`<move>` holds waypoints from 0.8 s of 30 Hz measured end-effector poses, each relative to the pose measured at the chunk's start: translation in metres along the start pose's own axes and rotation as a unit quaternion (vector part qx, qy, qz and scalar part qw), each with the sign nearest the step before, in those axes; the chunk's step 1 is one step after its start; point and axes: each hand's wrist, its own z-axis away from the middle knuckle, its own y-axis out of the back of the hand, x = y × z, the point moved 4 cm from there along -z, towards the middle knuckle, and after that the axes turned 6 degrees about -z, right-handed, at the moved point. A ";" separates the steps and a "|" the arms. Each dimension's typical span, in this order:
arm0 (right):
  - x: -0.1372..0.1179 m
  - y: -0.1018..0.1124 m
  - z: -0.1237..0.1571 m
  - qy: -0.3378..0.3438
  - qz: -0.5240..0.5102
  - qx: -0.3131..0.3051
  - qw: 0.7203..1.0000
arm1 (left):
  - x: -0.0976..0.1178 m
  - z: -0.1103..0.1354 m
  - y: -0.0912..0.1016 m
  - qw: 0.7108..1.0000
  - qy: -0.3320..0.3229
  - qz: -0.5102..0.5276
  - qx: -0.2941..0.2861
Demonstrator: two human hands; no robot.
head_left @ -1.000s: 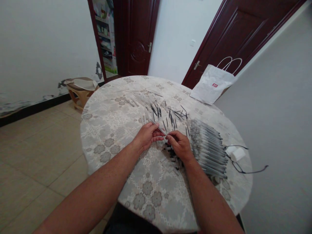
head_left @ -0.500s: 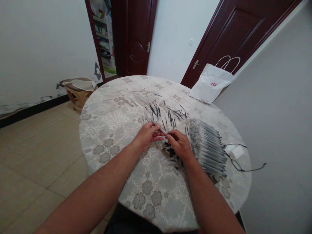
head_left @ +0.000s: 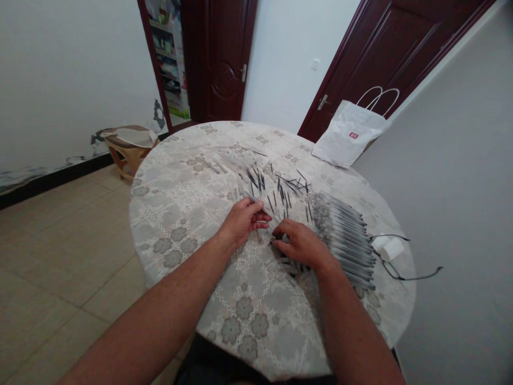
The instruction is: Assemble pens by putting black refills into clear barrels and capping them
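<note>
My left hand is closed around a slim, pale pen barrel, pinched between thumb and fingers and slanting down to the right. Just right of it, my right hand is low over a heap of small clear and black pen caps. Its thumb and fingers curl round something dark that I cannot make out. Beyond both hands lie loose dark pen refills and scattered clear barrels. To the right of my right hand is a neat row of pens, side by side.
A patterned cloth covers the round table. Eyeglasses and a small white object are near its right edge. A white paper bag stands at the back right by the wall. A stool is at the left.
My right hand has left the end of the pen barrel and moved a little right and down to the caps. The left hand stays almost in place with the barrel.
</note>
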 end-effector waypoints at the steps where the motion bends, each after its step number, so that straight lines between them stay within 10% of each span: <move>1: -0.002 -0.001 0.000 -0.002 0.007 -0.007 1.000 | 0.000 0.000 0.000 1.000 -0.001 -0.001 0.001; 24: 0.007 -0.011 -0.010 -0.068 0.094 -0.012 0.993 | 0.000 0.001 -0.002 1.000 0.002 -0.021 0.003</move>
